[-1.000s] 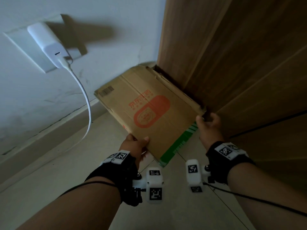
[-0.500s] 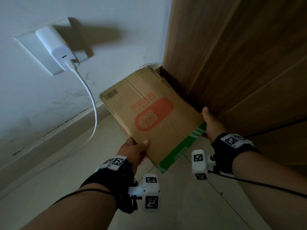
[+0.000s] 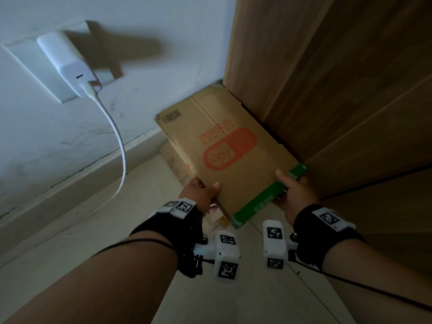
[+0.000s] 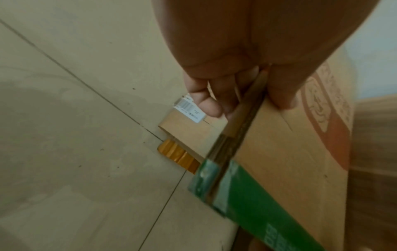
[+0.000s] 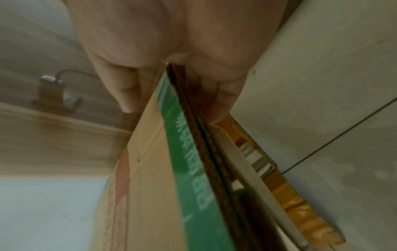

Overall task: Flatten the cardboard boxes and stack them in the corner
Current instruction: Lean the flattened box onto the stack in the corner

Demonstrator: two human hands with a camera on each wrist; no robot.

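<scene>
A flattened brown cardboard box (image 3: 224, 146) with an orange print and a green strip along its near edge lies tilted in the corner between the white wall and the wooden door. My left hand (image 3: 203, 192) pinches its near left edge, thumb on top and fingers beneath (image 4: 217, 101). My right hand (image 3: 294, 192) grips the green edge (image 5: 187, 169) the same way. Under it lies another flattened box (image 3: 174, 163) on the floor, with a white label (image 4: 189, 108) and orange tape (image 4: 178, 156) showing.
A white charger (image 3: 67, 64) sits in a wall socket at upper left, and its white cable (image 3: 117, 141) hangs down to the skirting beside the boxes. The wooden door (image 3: 339, 90) bounds the right side. Pale floor tiles (image 3: 105, 230) lie below.
Both hands have pushed the held box farther into the corner and lowered it; its far end now sits against the wall and door, over the box on the floor.
</scene>
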